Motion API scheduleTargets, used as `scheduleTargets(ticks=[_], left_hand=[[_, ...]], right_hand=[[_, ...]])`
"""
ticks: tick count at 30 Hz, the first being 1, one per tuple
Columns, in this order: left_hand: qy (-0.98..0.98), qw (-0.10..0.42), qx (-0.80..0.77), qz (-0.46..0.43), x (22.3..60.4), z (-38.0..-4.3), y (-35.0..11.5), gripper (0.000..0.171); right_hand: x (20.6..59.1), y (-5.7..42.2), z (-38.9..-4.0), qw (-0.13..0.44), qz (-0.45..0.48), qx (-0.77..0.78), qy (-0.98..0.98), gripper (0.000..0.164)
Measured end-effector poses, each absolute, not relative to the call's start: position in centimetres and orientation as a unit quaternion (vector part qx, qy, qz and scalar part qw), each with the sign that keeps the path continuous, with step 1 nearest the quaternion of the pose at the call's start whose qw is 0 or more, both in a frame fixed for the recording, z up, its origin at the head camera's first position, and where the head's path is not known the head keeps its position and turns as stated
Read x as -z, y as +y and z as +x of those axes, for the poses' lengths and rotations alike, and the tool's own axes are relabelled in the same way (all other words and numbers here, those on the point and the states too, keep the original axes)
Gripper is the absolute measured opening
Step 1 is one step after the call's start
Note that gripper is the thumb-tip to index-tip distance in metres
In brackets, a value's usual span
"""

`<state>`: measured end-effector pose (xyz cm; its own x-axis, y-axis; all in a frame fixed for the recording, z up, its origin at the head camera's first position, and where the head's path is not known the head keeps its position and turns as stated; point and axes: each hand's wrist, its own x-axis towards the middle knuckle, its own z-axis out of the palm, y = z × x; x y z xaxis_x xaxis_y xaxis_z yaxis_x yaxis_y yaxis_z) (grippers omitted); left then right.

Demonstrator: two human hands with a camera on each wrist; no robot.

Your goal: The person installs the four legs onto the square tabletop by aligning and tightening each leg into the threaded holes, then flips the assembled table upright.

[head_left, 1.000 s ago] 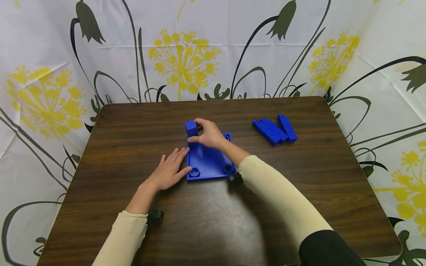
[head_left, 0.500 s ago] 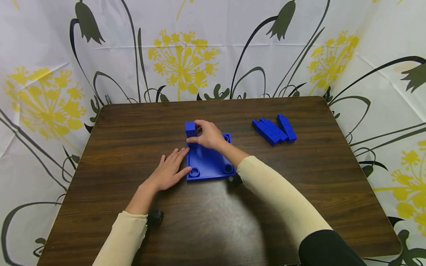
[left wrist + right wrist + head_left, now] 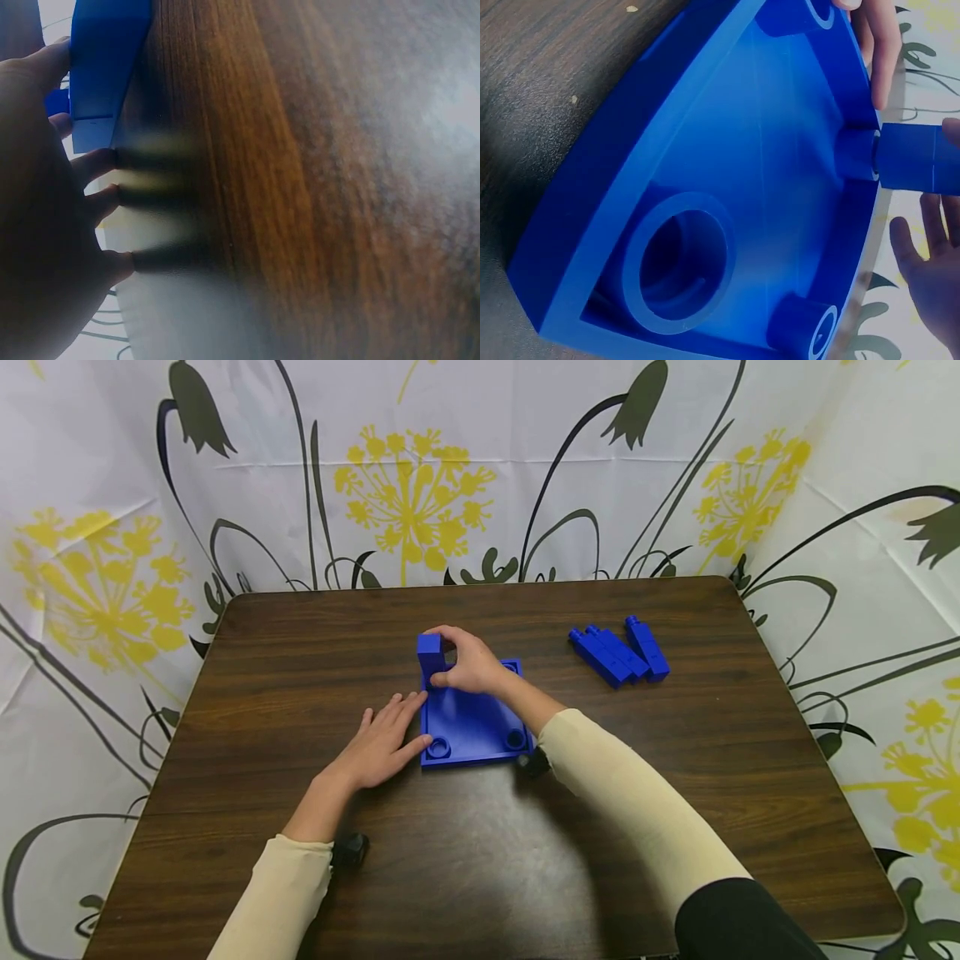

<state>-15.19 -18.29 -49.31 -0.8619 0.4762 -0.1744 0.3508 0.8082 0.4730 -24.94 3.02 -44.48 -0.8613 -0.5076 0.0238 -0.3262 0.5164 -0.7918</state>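
A shallow blue tabletop panel [image 3: 480, 722] lies underside up on the table, with a round socket in each corner. At its far left corner, a square blue table leg [image 3: 431, 652] stands upright. My right hand [image 3: 474, 665] grips this leg, thumb on the near side and fingers behind. In the right wrist view, the leg [image 3: 906, 156] is in line with its socket [image 3: 857, 154], its end right at the socket's rim. My left hand [image 3: 382, 745] lies flat with spread fingers, its fingertips and thumb against the panel's left edge; the left wrist view shows the fingertips [image 3: 105, 199] on the wood.
Three more blue legs [image 3: 611, 656] with round pegs lie at the back right of the brown table [image 3: 675, 793]. A white curtain [image 3: 480, 410] with flower prints hangs behind the table. The near left socket [image 3: 438, 748] and near right socket [image 3: 515, 740] hold no leg.
My right hand's fingers have shifted left behind the leg, and its thumb has slid slightly right and down. The left hand and the panel stay in place.
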Motion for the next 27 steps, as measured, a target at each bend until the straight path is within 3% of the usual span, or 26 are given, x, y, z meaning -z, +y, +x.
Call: scheduleTargets(ticks=[12, 27], left_hand=[[0.939, 0.141, -0.221, 0.222, 49.31, -15.25, -18.31, 0.074], [0.94, 0.145, -0.218, 0.219, 49.25, -15.23, -18.26, 0.073]], right_hand=[[44.03, 3.4, -25.18, 0.178, -0.284, 0.564, 0.755, 0.07], [44.33, 3.3, -25.25, 0.174, -0.28, 0.533, 0.779, 0.06]])
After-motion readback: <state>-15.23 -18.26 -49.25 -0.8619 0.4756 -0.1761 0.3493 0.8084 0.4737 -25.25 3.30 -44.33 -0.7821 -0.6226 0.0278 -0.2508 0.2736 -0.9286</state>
